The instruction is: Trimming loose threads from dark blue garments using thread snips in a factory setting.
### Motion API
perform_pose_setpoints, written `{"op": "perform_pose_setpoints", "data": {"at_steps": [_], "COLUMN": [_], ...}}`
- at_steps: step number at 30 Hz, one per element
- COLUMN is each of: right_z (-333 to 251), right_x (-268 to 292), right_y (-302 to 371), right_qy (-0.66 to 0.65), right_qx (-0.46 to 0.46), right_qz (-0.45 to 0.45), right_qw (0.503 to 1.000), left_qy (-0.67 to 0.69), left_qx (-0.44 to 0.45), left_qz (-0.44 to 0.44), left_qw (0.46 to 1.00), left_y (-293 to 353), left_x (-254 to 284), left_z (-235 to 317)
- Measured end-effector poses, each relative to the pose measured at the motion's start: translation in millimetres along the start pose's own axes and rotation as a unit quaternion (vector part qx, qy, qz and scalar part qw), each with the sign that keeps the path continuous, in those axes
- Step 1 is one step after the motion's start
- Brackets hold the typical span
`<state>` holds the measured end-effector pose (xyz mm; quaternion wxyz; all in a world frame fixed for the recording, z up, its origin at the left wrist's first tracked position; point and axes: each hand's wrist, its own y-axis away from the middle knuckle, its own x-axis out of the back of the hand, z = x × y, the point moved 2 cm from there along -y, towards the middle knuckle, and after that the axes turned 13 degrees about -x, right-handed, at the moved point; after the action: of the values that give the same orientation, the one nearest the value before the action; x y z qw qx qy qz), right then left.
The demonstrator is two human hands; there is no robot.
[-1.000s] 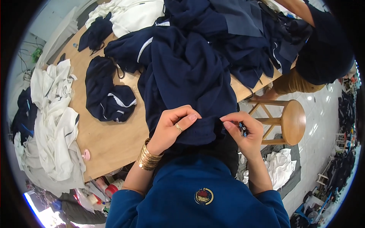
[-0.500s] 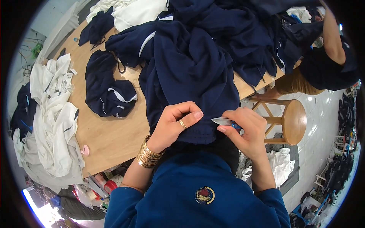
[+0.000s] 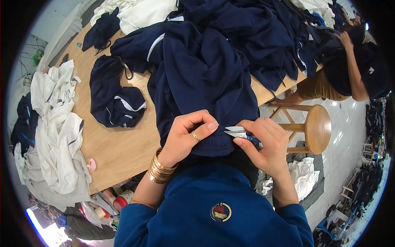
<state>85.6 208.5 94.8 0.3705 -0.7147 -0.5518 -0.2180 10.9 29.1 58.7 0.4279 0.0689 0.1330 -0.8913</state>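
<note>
A navy garment lies over the table's near edge, its gathered elastic band close to my body. My left hand is closed at that band, thumb and forefinger pinched together; whatever lies between the fingertips is too small to make out. In my right hand I hold a pair of thread snips with blue handles. Their blades are parted and point left toward my left fingertips, just above the garment, with a small gap between.
Crumpled white garments cover the left of the wooden table. Another navy garment lies bunched nearby, and more navy clothes pile up at the back. A wooden stool stands at right, near another person handling dark cloth.
The snips' blades have opened and moved slightly left, nearer my left fingertips. My left hand has hardly moved. The other person's arm at right has lowered.
</note>
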Motion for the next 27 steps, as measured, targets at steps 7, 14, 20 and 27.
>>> {"op": "perform_pose_setpoints", "data": {"at_steps": [7, 14, 20, 27], "right_z": [-0.7, -1.9, -3.9, -4.1], "right_x": [-0.1, -0.2, 1.5, 0.0], "right_y": [0.7, 2.2, 3.0, 3.7], "right_qy": [0.013, 0.054, 0.087, 0.085], "right_qx": [-0.010, -0.006, -0.006, -0.014], "right_qz": [0.006, 0.031, 0.043, 0.047], "right_qw": [1.000, 0.998, 0.995, 0.995], "left_qy": [-0.013, -0.026, -0.032, -0.036], "left_qx": [-0.012, -0.006, -0.012, -0.007], "left_qz": [0.001, 0.005, 0.009, 0.013], "left_qw": [1.000, 1.000, 0.999, 0.999], "left_y": [-1.3, -0.8, -1.7, -0.6], "left_x": [-1.5, 0.0, -1.5, -2.2], "left_z": [-0.2, -2.1, -2.1, -3.1]}}
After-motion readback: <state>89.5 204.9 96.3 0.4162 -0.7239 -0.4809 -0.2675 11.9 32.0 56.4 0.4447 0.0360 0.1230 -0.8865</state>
